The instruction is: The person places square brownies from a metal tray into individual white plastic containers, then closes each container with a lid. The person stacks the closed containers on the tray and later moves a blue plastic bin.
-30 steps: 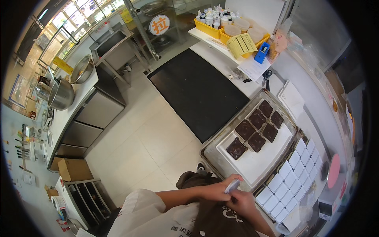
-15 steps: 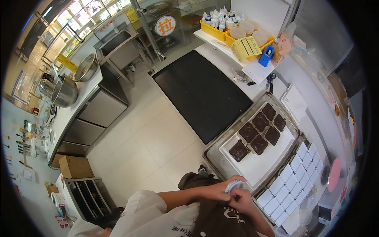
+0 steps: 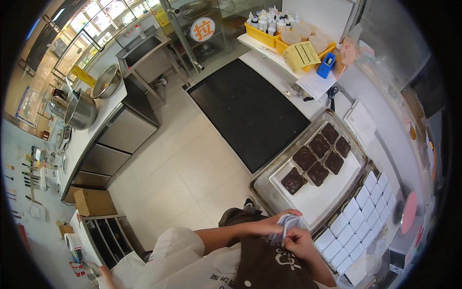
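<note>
In front of my apron, both hands hold a small stack of whitish, see-through plastic lids [image 3: 290, 222]. My left hand [image 3: 275, 225] is closed round the stack from the left. The fingers of my right hand [image 3: 298, 242] pinch its near right edge. Just beyond my hands, several square dark chocolate-topped cakes [image 3: 318, 145] sit in see-through tubs on a white tray [image 3: 337, 185]. That tray lies inside a larger metal baking tray [image 3: 263, 193]. To the right, rows of white-lidded square tubs [image 3: 356, 226] fill another tray.
A black-topped surface [image 3: 250, 120] lies beyond the baking tray. Yellow baskets [image 3: 260, 36] of bottles and tubs, a blue tape dispenser [image 3: 326, 65] and scissors [image 3: 331, 96] are at the far right. Another person's hand [image 3: 105, 275] is beside a metal bowl [image 3: 90, 270] at lower left.
The lids in my hands have fanned apart and show more of their faces. My right hand has risen slightly along their edge. Another person's hand has reached the bowl at lower left.
</note>
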A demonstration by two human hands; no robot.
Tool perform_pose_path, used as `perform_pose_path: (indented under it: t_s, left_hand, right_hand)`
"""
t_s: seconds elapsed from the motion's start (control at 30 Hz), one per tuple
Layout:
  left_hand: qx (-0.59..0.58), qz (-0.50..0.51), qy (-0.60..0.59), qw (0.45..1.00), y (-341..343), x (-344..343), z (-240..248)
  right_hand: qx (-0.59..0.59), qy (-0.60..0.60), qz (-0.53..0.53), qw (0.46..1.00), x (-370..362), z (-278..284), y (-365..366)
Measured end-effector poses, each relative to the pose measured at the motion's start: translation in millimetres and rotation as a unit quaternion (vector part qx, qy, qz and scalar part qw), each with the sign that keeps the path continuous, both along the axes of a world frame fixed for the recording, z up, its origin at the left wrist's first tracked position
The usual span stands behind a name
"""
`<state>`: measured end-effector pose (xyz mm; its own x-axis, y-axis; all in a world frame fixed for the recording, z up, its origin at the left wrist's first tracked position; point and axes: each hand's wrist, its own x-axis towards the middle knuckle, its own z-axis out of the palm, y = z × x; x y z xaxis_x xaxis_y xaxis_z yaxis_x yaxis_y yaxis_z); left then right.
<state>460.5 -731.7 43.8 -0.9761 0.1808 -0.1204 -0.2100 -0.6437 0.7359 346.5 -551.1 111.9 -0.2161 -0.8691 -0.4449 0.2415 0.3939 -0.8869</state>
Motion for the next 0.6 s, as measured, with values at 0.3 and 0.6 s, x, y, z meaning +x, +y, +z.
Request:
perform_pose_path:
  t_s: [0.3,0.6]
  left_hand:
    - [0.042,-0.010,-0.023,0.999,-1,-6,-1]
    - [-0.005,-0.003,-0.036,0.999,-2,0,-6]
  right_hand:
    - [-0.096,0.326,0.134,0.931,-10,50,-6]
    - [-0.144,0.578,0.131,0.793,-13,46,-23]
